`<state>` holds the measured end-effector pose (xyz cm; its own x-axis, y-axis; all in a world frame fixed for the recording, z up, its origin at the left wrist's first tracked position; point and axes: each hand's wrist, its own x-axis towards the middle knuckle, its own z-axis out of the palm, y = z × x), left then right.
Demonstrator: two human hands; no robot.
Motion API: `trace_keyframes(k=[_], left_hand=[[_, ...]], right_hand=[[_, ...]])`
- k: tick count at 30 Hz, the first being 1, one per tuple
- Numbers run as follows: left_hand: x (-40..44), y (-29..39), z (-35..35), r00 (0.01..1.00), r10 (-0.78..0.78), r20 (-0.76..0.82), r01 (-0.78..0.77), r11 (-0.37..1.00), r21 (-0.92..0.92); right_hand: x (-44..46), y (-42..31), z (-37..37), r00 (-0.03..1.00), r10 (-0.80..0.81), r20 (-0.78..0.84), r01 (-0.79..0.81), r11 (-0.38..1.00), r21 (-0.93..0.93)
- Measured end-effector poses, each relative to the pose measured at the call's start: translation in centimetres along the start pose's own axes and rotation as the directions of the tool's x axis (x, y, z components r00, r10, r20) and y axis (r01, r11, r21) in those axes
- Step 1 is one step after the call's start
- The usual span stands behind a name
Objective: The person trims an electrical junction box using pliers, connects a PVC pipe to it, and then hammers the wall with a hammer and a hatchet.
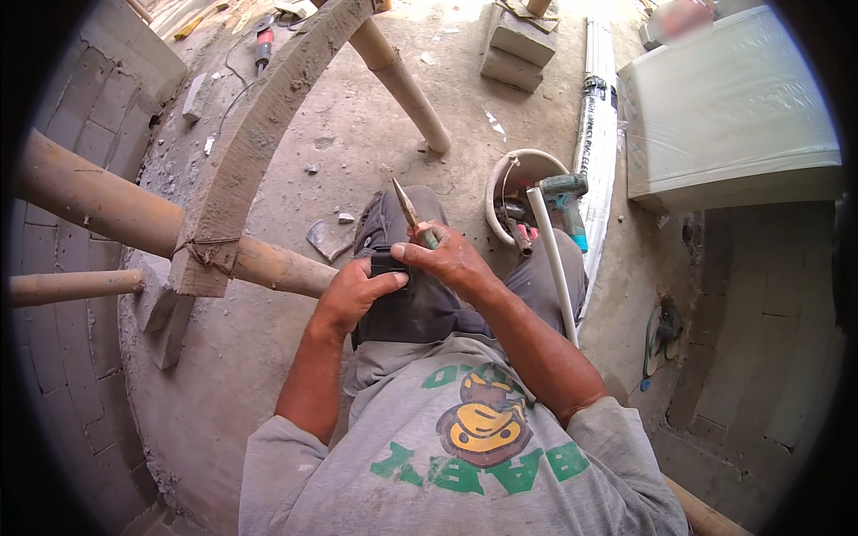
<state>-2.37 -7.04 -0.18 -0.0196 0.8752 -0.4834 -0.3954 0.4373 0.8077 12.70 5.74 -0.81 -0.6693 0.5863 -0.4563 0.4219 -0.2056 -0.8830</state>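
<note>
My left hand [347, 297] is closed around a small black box-like piece [386, 263] over my left thigh. In my right hand [458, 263] is a knife [406, 205] with a greenish handle, its narrow pointed blade aimed up and away from the box. The right thumb also presses on the upper edge of the black piece. A white plastic pipe [556, 259] leans along my right thigh, beside the right forearm. What the black piece is exactly, I cannot make out.
To my right stands a bucket [493, 204] with tools and a teal cordless drill [565, 204]. Wrapped white pipes [597, 134] lie beyond it. Bamboo poles [98, 201] and a curved plank [255, 125] cross the left. An angle grinder [264, 46] lies farther off.
</note>
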Motion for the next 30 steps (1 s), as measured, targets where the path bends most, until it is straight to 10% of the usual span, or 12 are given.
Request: trace_keyframes(k=[30], left_hand=[[0.1,0.2,0.2,1.0,-0.022,-0.009,0.021,0.999,-0.028]], right_hand=[[0.1,0.1,0.1,1.0,-0.016,0.001,0.016,1.0,0.003]])
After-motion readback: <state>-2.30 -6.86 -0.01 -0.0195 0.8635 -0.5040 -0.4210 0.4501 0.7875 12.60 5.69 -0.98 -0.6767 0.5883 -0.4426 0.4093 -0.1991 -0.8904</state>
